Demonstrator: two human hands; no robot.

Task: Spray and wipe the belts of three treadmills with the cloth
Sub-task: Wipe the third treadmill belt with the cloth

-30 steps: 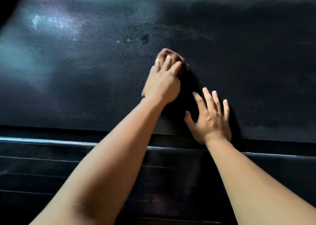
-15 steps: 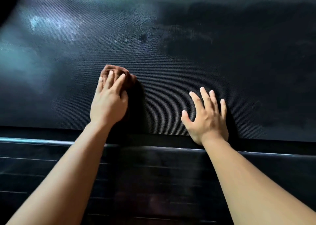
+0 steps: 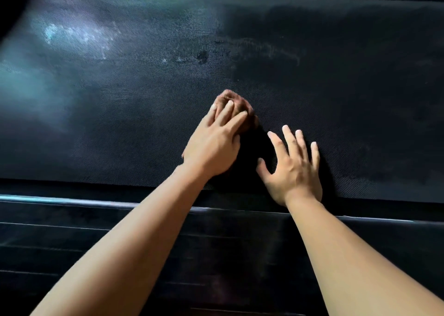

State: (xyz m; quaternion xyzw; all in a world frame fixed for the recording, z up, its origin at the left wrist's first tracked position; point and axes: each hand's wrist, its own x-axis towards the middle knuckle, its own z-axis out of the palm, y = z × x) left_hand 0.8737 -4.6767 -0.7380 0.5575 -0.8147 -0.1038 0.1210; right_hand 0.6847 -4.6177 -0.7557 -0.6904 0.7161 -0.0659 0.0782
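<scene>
On the belt (image 3: 336,75), brown cloth (image 3: 232,98) beneath flat fingers (image 3: 225,112) of the left grip (image 3: 213,145) (right grip (image 3: 293,169) splayed, empty).

Both bare arms reach forward. The left hand (image 3: 213,145) lies palm down, fingers straight and together — slightly blurred, thumb apparently tucked under. The right hand (image 3: 293,169) rests flat, fingers splayed.

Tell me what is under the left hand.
Under the left hand lies a bunched brown cloth, pressed onto the treadmill belt. Only its far and right edges show; whatever lies beneath the palm is covered.
</scene>
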